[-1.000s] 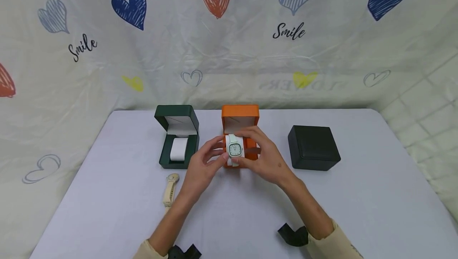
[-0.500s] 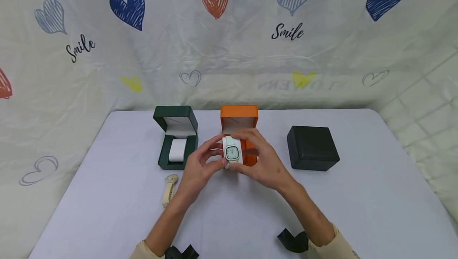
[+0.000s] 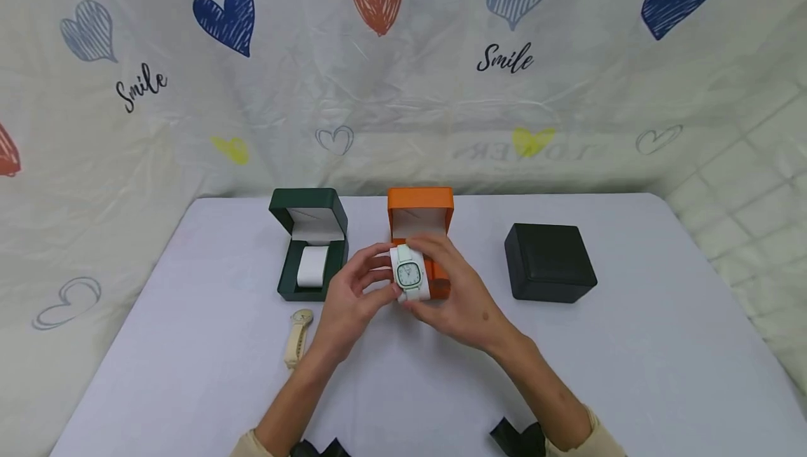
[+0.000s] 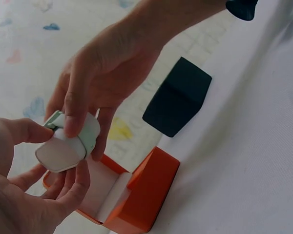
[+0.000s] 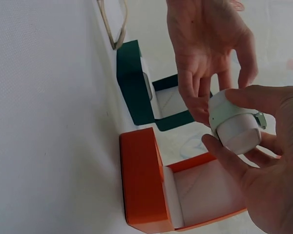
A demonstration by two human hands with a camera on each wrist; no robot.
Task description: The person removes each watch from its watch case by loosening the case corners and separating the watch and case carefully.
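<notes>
Now, left hand (image 3: 353, 297), right hand (image 3: 459, 292): holding the watch (image 3: 408, 275) on its white cushion (image 4: 61, 153)
Orange box (image 3: 420, 198): open, twelve o'clock from the watch

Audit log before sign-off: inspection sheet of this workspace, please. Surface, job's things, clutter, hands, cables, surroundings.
Surface: table, white cover.
Job's things: pale-green watch strapped round a white cushion, held at the orange box, lid open; exact clearance can't be told.
Clutter: green box, lid open, white pad inside; cream watch on the table beside the left forearm; black box at the right, shut.
Left hand: holds the cushion between thumb and fingers.
Right hand: grips the same cushion from the other side.
Cables: nothing seen.
Surroundings: pale backdrop behind the table, printed with hearts and "Smile".
</notes>
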